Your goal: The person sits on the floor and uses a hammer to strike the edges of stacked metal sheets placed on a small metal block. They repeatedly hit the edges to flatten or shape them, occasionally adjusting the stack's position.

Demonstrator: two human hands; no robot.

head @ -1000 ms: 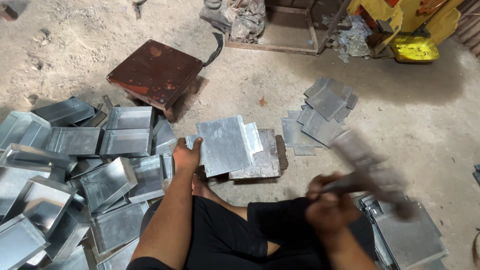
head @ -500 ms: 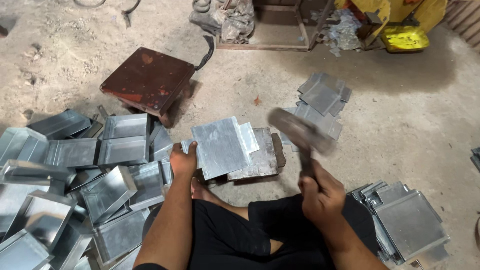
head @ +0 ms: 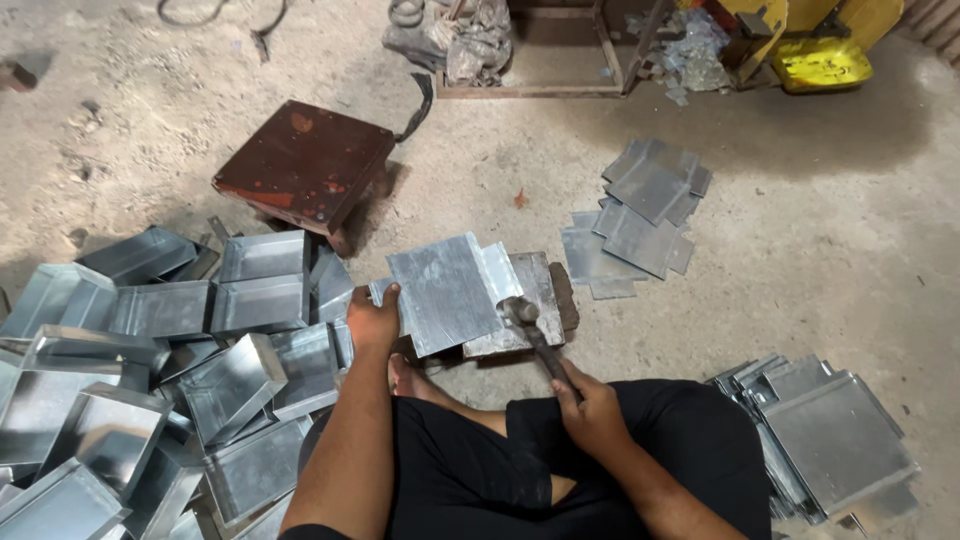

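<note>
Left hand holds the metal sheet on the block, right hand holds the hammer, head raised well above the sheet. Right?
Not quite. In the head view the left hand does hold the metal sheet on the block, and the right hand grips the hammer, but its head is down at the sheet's right edge, not raised above it.

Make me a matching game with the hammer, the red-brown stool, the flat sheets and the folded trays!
Things:
1. hammer
2. red-brown stool
3. flat metal sheets
4. folded metal trays

Places:
A. piled at the person's left
B. in the right hand
C. on the floor, far right of the block
D. beyond the trays, standing alone

Pairs: 1-B, 2-D, 3-C, 4-A
</note>
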